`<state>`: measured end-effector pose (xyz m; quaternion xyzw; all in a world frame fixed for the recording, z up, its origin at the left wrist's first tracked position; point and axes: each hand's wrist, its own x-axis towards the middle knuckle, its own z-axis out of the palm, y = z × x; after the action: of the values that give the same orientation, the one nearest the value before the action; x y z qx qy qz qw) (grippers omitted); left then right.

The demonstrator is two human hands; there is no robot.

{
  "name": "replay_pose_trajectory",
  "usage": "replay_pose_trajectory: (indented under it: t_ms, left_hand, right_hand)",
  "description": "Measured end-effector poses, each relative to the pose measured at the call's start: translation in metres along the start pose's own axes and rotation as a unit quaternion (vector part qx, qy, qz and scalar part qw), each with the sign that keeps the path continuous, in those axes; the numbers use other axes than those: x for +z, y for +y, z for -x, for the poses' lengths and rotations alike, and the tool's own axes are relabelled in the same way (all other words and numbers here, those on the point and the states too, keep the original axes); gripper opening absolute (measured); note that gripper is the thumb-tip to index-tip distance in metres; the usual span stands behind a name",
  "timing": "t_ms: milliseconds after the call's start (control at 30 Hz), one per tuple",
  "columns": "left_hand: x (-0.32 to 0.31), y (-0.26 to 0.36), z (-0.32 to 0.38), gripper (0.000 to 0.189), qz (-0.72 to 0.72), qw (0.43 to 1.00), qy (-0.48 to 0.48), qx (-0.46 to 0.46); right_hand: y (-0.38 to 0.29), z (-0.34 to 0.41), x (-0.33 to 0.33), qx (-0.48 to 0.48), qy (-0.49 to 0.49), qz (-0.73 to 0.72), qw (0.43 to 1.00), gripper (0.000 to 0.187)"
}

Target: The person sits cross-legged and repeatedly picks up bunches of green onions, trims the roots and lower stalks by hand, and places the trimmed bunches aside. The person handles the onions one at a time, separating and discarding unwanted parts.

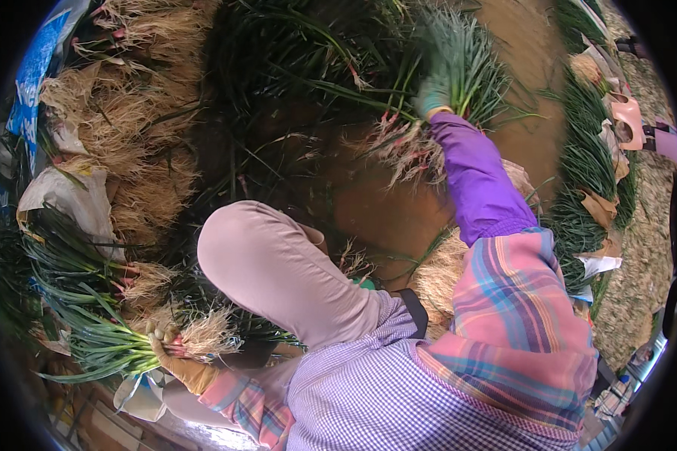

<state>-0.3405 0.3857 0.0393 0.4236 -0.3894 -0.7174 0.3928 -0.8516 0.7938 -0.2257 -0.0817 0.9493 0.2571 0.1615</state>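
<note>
My left hand [166, 341], in a tan glove, is closed around a bunch of spring onions [110, 346] at the lower left; the leaves point left and the pale roots right. At the upper right, my right hand [435, 98], in a teal glove, is on another bunch of spring onions [467, 73]. Its leaves point up, slightly blurred, and reddish bulbs with roots [412, 149] hang below. The right-hand fingers are partly hidden by leaves. Muddy brown water [395, 208] lies beneath that bunch.
Rooted bunches [146, 124] are piled along the left beside a white sack [76, 197]. Dark loose leaves [293, 51] lie at the top centre. More bunches [589, 152] line the right, near a pink plastic item [629, 121]. My bent knee [248, 242] juts into the middle.
</note>
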Motion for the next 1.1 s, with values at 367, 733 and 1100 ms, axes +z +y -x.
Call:
replay_pose_trajectory:
  t_ms: [367, 733, 1100]
  left_hand:
    - [-0.018, 0.005, -0.012, 0.034, -0.017, 0.999, 0.017, 0.022]
    - [-0.047, 0.054, -0.001, 0.029, 0.240, 0.967, -0.083, 0.015]
    - [-0.132, 0.159, -0.043, 0.044, 0.385, 0.870, -0.272, 0.142]
  right_hand:
    - [0.037, 0.006, -0.037, 0.035, -0.210, -0.029, 0.977, 0.058]
    - [-0.108, 0.089, -0.140, -0.348, 0.018, -0.290, 0.892, 0.054]
    - [-0.229, 0.248, -0.402, -0.657, 0.142, -0.341, 0.657, 0.039]
